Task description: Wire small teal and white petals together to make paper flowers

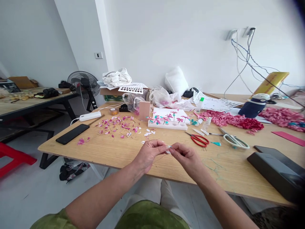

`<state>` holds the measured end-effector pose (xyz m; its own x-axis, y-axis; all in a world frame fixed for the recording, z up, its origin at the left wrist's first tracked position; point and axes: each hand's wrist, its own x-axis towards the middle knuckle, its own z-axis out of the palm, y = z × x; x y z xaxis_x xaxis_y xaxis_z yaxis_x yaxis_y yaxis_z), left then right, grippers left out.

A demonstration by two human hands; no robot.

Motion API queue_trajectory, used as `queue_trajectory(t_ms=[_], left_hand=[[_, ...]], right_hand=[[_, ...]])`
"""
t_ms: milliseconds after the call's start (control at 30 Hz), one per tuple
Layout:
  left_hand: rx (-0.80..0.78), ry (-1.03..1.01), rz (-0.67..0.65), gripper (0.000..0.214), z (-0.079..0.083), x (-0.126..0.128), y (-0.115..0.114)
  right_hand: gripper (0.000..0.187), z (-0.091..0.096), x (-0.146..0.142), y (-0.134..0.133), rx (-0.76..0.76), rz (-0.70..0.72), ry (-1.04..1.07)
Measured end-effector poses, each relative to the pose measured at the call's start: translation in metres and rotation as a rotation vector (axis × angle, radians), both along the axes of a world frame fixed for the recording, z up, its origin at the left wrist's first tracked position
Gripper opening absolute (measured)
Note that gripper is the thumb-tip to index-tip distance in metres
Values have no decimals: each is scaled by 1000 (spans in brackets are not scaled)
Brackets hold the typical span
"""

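Observation:
My left hand and my right hand meet above the near edge of the wooden table. Both are pinched on a small white petal piece held between their fingertips; a thin wire seems to trail from it, too fine to be sure. Just beyond lie several loose pink and white petals. A white foam block stands further back with several pink flowers on teal stems stuck in it.
Red-handled scissors and pale green scissors lie right of my hands. A black phone, a white power strip, piles of pink petals, a dark box, plastic bags and a fan surround the table.

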<state>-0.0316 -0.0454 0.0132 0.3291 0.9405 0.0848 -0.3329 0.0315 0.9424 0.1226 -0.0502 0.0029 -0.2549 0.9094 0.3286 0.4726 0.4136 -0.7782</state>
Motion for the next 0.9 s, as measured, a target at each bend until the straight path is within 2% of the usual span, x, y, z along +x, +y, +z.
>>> queue_trajectory(t_ms=[67, 167, 267, 333, 433, 500, 567, 633, 733, 800, 900], left_hand=[[51, 113, 94, 10, 1, -1, 2], [145, 318, 152, 9, 5, -4, 5], [274, 509, 128, 10, 9, -8, 8], [337, 600, 57, 11, 12, -10, 8], [307, 579, -125, 10, 18, -12, 4], [202, 445, -235, 7, 20, -12, 1], [113, 290, -259, 7, 17, -12, -2], [84, 170, -196, 8, 11, -10, -3], [100, 73, -49, 11, 3, -5, -2], [111, 89, 47, 12, 0, -3, 0], [169, 258, 145, 12, 2, -4, 3]], right_hand=[[20, -2, -5, -7, 100, -85, -139], [22, 6, -7, -17, 250, -111, -374], [26, 21, -6, -21, 342, -59, -586], [24, 33, -2, -20, 365, 5, -652], [21, 47, 9, -12, 304, 97, -573], [21, 49, 16, -5, 199, 142, -449], [22, 43, 20, 1, 88, 161, -311], [24, 32, 19, 3, 14, 156, -195], [24, 12, 9, -1, 20, 77, -116], [22, 2, 1, -7, 79, -8, -142], [21, 1, -6, -17, 207, -80, -282]])
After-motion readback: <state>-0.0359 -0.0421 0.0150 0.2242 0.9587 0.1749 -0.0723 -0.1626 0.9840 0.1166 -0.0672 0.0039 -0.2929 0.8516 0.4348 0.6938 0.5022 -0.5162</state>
